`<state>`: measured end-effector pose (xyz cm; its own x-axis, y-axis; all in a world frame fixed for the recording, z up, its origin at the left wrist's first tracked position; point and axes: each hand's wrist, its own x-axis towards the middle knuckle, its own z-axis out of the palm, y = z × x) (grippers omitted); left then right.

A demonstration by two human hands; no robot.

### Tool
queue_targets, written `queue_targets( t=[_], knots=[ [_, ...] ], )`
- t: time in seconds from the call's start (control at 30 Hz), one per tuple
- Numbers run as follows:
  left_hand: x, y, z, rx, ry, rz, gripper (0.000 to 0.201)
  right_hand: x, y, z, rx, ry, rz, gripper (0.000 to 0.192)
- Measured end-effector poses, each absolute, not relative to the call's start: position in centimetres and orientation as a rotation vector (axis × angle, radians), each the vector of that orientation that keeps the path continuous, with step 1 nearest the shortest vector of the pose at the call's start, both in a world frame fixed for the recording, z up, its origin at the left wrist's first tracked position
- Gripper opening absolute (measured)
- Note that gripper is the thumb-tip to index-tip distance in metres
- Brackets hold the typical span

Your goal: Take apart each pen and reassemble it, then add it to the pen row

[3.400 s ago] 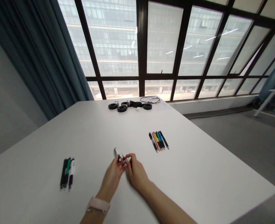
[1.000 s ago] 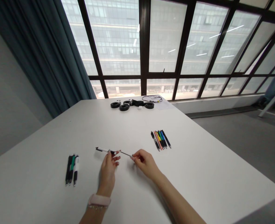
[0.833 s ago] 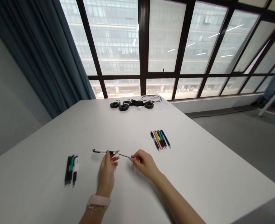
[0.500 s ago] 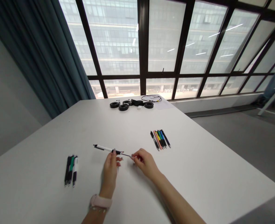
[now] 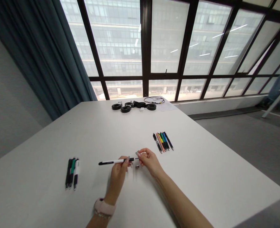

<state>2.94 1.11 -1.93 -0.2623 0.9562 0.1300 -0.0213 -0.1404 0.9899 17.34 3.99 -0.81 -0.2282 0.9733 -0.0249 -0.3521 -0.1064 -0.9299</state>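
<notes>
My left hand point(image 5: 119, 169) is closed around a white pen barrel point(image 5: 115, 161) with black ends, held nearly level above the table. From the barrel's right end a short length of thin dark refill point(image 5: 136, 158) sticks out. At that refill's outer end, the thumb and finger of my right hand point(image 5: 150, 161) are pinched together. Just below these fingertips shows a small shiny piece point(image 5: 137, 166); I cannot make out what it is or whether it is held. To the left of my left hand lie several pens point(image 5: 72, 173), side by side.
Beyond my right hand lies a row of several coloured pens point(image 5: 163, 142) on the white table point(image 5: 94, 126). Black rolls point(image 5: 125, 109) and a thin looped black cable point(image 5: 154, 100) lie at the table's far end, by the windows.
The pen barrel and my left hand have moved right, toward my right hand, and the barrel is now closer to level. Less of the refill shows between barrel and fingers.
</notes>
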Motion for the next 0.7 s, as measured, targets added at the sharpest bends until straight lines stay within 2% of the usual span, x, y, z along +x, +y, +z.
queue_targets(
  t=[0.17,0.4,0.7],
  knots=[
    [3.3,1.6,-2.1,0.939,1.155,1.448,0.027,17.4,4.1,-0.6,-0.834,-0.945,1.642,0.045],
    [3.5,2.0,-2.8,0.87,1.121,1.396,0.032,17.4,3.9,-0.2,-0.789,-1.079,1.518,0.04],
    [4.1,1.9,-2.4,0.534,1.053,1.308,0.031,17.1,3.5,0.0,-0.757,-1.101,1.562,0.041]
  ],
)
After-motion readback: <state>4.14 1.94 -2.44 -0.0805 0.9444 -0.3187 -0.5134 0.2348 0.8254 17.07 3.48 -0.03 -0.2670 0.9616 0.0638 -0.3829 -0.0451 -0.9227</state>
